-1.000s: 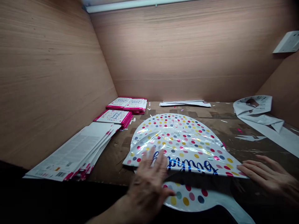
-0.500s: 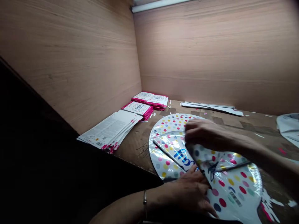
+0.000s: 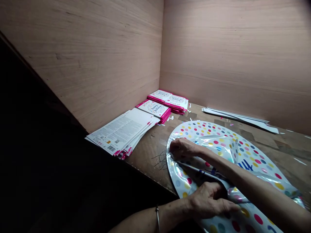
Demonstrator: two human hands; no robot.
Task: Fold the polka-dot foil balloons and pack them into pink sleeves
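Observation:
A large round foil sheet with colored dots (image 3: pixel 257 155) lies on the wooden table, wrinkled and partly folded over, with blue lettering across it. At its left rim my right hand (image 3: pixel 183 149) has its fingers closed on the foil near a fold. My left hand (image 3: pixel 210 200), below a bracelet at the wrist, rests on the lower part of the foil beside a dark gap under the folded layer. Its thumb stretches to the right, apart from the fingers, whose tips are partly hidden under the folded layer.
Stacks of pink-edged printed cards (image 3: pixel 155 108) stand in the back left corner. In front of them fan out white printed sheets (image 3: pixel 121 131). White strips (image 3: pixel 240 119) lie along the back wall. Paper scraps and thin dark threads are scattered on the table (image 3: pixel 150 155).
My right hand has moved left and down to the foil's left rim. A foil layer has shifted over. The view has turned right, and my left thumb is spread out.

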